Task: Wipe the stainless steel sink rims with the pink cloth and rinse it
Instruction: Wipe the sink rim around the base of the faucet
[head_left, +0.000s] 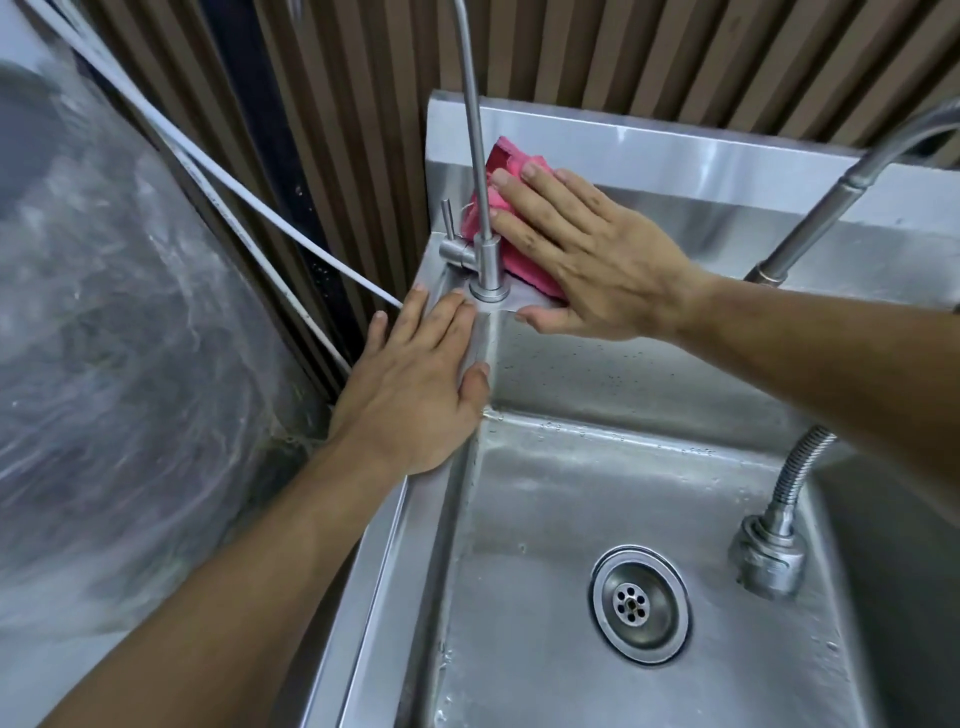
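cloth (511, 260): pressed flat to back rim behind tap (480, 244) by right hand (587, 260), fingers straight, spread; left hand (415, 384) flat on left rim (384, 561), likely bracing.

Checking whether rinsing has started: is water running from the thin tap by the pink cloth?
No, the thin tap shows no stream, and the right hand presses the pink cloth flat against the sink's back corner.

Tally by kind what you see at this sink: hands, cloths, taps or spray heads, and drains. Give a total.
Hands: 2, left hand, right hand
Pink cloth: 1
Taps or spray heads: 3, slim tap, curved tap, spray head
Drain: 1
Total: 7
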